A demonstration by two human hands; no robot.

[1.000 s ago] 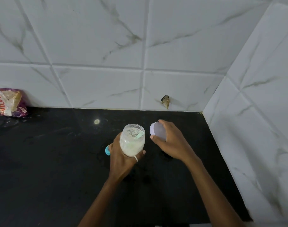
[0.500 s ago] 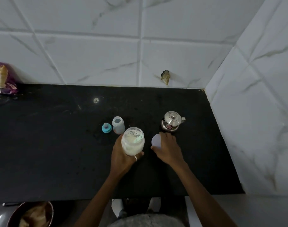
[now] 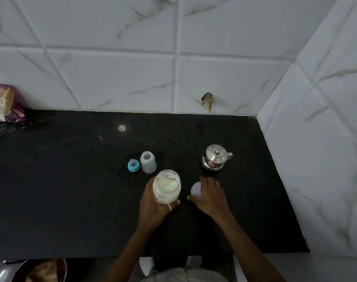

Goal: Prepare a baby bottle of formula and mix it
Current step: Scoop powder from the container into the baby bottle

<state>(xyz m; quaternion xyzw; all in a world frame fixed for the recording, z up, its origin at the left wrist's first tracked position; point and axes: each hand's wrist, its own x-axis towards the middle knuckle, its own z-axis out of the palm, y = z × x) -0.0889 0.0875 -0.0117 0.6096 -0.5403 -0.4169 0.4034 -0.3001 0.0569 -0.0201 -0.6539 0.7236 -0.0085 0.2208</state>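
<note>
My left hand (image 3: 153,208) grips an open clear jar of white formula powder (image 3: 166,186) with a pale green scoop (image 3: 171,185) lying inside it. Just right of the jar, my right hand (image 3: 210,197) rests on the jar's white lid (image 3: 195,189), which lies flat on the black counter (image 3: 72,190). Behind the jar stands the open baby bottle (image 3: 148,162), with its teal teat ring (image 3: 133,165) beside it on the left. A small steel kettle with a lid (image 3: 215,158) stands behind my right hand.
White tiled walls close the counter at the back and on the right. A food packet (image 3: 4,103) lies at the far left by the wall. A round bowl (image 3: 43,270) shows below the counter's front edge at the lower left.
The view tilted down, bringing the bottle, teat ring and kettle into sight. My right hand lowered the white lid from beside the jar down onto the counter.
</note>
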